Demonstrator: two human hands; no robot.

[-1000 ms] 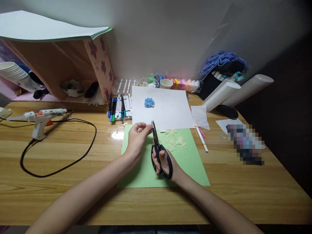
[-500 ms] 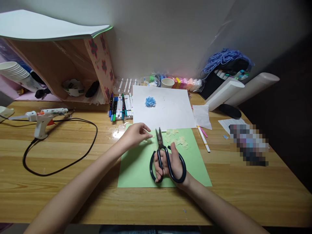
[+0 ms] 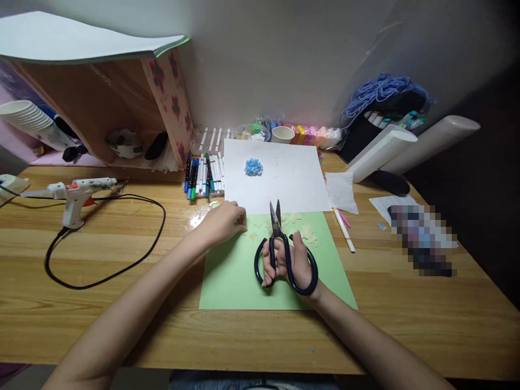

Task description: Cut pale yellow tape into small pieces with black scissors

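Observation:
My right hand (image 3: 291, 264) grips black-handled scissors (image 3: 280, 244) over a green paper sheet (image 3: 244, 276); the blades are slightly apart and point away from me. My left hand (image 3: 221, 222) rests at the sheet's far left corner with its fingers curled in a pinch on the table; what they hold is too small to make out. Several small pale yellow paper cuttings (image 3: 303, 232) lie scattered on the green sheet around the blades. Beyond it lies a white sheet (image 3: 284, 184) with a little heap of blue shreds (image 3: 253, 167).
A glue gun (image 3: 75, 195) with a looping black cable (image 3: 105, 271) sits at the left. A row of markers (image 3: 203, 174) lies beside the white sheet. A cardboard box (image 3: 97, 114), stacked cups (image 3: 24, 116), clay tubs (image 3: 309, 132), a paper cup (image 3: 283, 134), blue yarn (image 3: 382, 92) and white cylinders (image 3: 406, 146) line the back.
My left hand came down from beside the blades to the table at the sheet's corner. My right hand shifted right with the scissors, and the blades opened a little.

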